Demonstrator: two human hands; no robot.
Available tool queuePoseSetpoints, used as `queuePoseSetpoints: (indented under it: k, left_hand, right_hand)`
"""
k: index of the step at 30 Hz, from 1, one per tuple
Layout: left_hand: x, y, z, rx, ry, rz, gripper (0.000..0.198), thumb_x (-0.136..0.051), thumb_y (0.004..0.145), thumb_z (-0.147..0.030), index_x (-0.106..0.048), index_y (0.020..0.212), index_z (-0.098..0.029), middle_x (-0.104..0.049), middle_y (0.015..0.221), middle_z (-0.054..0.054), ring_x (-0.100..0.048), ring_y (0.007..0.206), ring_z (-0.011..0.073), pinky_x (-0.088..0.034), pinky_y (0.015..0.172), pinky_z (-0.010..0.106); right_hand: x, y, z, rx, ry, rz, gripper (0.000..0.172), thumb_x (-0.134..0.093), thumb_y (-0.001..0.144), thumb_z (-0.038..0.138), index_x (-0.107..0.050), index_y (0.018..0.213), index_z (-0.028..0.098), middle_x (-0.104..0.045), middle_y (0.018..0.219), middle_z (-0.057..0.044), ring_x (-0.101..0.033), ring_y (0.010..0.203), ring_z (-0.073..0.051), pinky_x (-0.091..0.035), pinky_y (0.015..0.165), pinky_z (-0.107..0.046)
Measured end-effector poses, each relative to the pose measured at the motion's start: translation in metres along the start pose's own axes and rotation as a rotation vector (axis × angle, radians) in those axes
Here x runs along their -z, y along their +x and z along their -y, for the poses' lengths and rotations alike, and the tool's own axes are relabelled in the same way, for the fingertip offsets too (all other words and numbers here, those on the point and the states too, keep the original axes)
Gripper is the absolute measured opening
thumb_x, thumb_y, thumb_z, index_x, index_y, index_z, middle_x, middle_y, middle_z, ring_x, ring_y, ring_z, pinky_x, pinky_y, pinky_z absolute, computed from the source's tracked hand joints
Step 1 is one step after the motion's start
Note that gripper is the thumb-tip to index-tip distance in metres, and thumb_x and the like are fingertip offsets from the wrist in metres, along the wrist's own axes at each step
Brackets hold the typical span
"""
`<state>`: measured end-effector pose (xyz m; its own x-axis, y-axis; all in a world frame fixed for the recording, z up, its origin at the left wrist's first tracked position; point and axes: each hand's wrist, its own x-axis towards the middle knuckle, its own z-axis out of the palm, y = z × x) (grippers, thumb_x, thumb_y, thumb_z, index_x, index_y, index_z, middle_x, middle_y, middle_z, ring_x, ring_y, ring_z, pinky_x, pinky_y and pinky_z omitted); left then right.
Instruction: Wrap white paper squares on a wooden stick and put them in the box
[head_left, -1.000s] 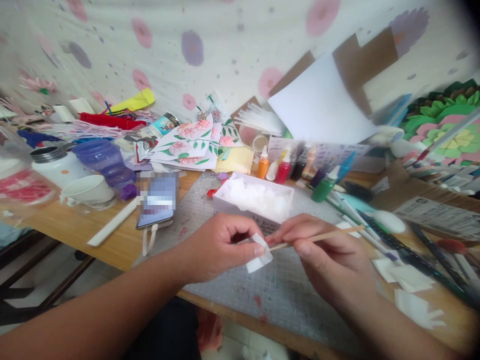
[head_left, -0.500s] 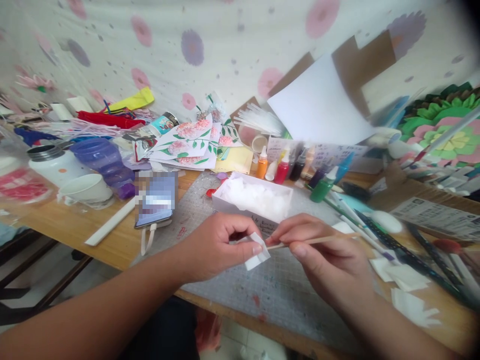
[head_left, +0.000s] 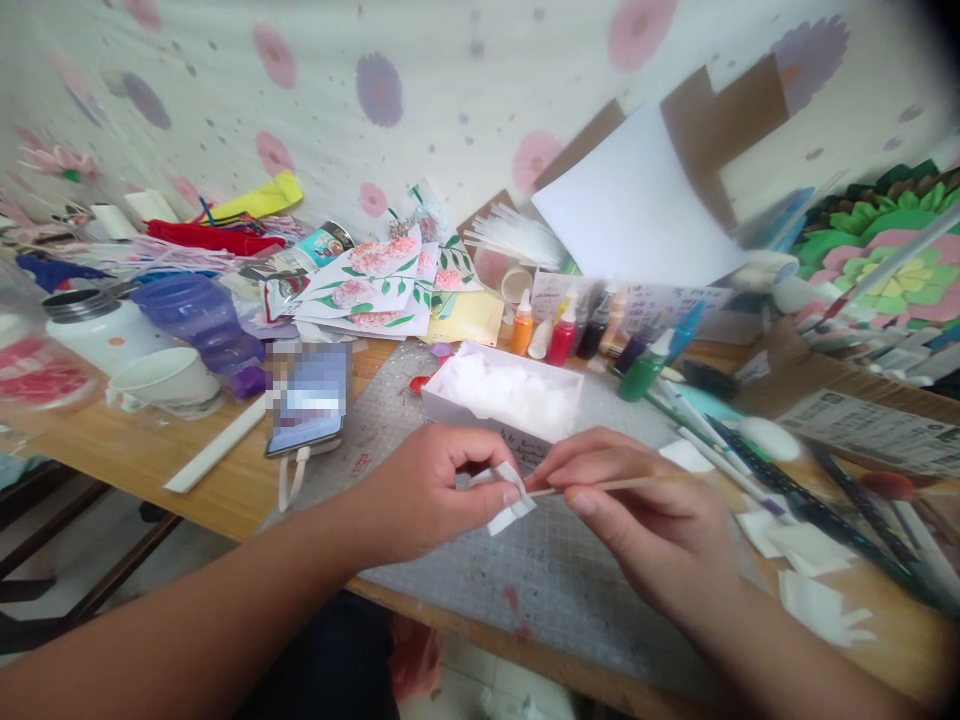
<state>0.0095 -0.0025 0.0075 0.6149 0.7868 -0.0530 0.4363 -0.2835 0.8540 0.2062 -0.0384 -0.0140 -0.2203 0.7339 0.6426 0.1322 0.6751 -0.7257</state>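
My left hand [head_left: 435, 495] pinches a small folded piece of white paper [head_left: 513, 515] between thumb and fingers, over the grey cutting mat [head_left: 465, 575]. From the right, my right hand [head_left: 652, 510] grips a thin wooden stick [head_left: 626, 484] between thumb and fingers. The stick's left end meets the paper; its very tip is hidden there. Just beyond both hands stands a white box [head_left: 504, 408] filled with white cotton [head_left: 517, 385]. Cut white paper pieces [head_left: 825, 605] lie to the right of my right arm.
A phone [head_left: 309, 400] with a cable stands at the left of the mat, near a white cup [head_left: 169, 382]. Behind the box are paint bottles [head_left: 561, 338] and painted flower sheets [head_left: 367, 285]. Brushes [head_left: 750, 465] and a cardboard box [head_left: 877, 410] occupy the right.
The view has shifted slightly. My right hand has moved a little left along the stick, closer to the paper. Both hands keep their hold.
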Motion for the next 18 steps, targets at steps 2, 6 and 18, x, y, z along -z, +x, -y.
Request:
queuePoseSetpoints:
  k: [2,6,18]
  left_hand:
    - [0.000,-0.001,0.000,-0.005,0.049,-0.016,0.013,-0.060,0.081,-0.025,-0.066,0.075,-0.015,-0.059,0.064,-0.004,-0.049,0.061,0.0096,-0.036,0.058,0.020]
    - [0.000,-0.002,0.000,-0.018,0.094,-0.030,0.011,-0.060,0.081,-0.024,-0.065,0.076,-0.016,-0.057,0.064,-0.005,-0.047,0.061,0.0093,-0.035,0.058,0.021]
    - [-0.009,0.001,0.012,0.015,-0.321,-0.119,0.025,-0.061,0.083,-0.027,-0.039,0.093,-0.023,-0.052,0.067,-0.007,-0.047,0.060,0.0104,-0.035,0.056,0.023]
  right_hand:
    - [-0.001,0.000,0.000,0.010,-0.008,-0.003,0.018,-0.062,0.082,0.008,-0.073,0.087,0.021,-0.075,0.076,-0.005,-0.070,0.076,-0.020,-0.059,0.067,-0.034]
    - [-0.001,0.000,0.000,0.023,-0.024,-0.010,0.017,-0.062,0.081,0.007,-0.073,0.086,0.020,-0.075,0.076,-0.006,-0.070,0.076,-0.019,-0.059,0.068,-0.034]
    - [-0.003,-0.003,-0.002,0.004,-0.001,-0.097,0.018,-0.062,0.082,0.008,-0.073,0.085,0.022,-0.075,0.075,-0.004,-0.070,0.078,-0.019,-0.058,0.072,-0.035]
